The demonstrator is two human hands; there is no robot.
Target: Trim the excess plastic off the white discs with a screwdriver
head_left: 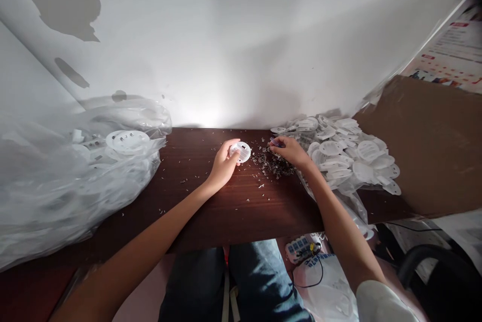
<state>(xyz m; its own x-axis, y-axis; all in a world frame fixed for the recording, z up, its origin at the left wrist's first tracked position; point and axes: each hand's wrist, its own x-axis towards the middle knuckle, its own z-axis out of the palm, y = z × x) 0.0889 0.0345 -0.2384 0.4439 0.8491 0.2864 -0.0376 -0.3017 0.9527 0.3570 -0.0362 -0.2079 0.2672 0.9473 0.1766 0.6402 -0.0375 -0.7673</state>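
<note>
My left hand (225, 163) is closed on a round white plastic disc (244, 150), thumb across its face; a small dark slot shows near the disc's upper edge. To the right, my right hand (289, 150) pinches a small purple object (276, 142) whose kind I cannot make out. It hovers at the upper edge of a loose heap of tiny metal-looking parts (276, 164) on the dark wooden table (226, 211). Beyond that hand lies a large pile of similar white discs (371, 153) on clear plastic.
A big clear plastic bag (124, 181) with white discs fills the table's left side. At the right stands a brown cardboard box (425, 146). White scraps dot the tabletop, and a white wall (241, 61) rises behind. Below the front edge is a power strip (301, 249) with cords.
</note>
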